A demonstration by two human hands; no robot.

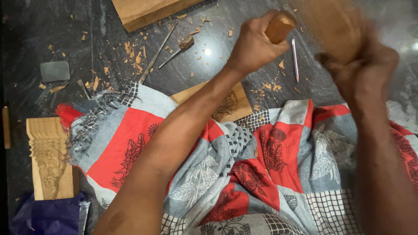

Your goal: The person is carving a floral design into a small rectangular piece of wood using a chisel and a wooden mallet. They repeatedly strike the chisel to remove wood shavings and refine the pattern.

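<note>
My left hand (254,43) is shut tight on the chisel handle (280,26) above the carved wood block (228,104) on my lap, my right hand (363,65) grips the blurry mallet (333,26), and a crooked hit could smash my fingers.

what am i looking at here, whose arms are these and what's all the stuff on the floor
One picture, from a camera worn on a person's head, looking down at their own bare arms. The left hand has a grip on a wooden handle. The right hand swings a blurred wooden mallet. A patterned cloth covers the lap. Under the left arm sits a partly carved wood block. On the dark stone floor lie chips, thin metal chisels, a pencil and a finished carved piece.
</note>
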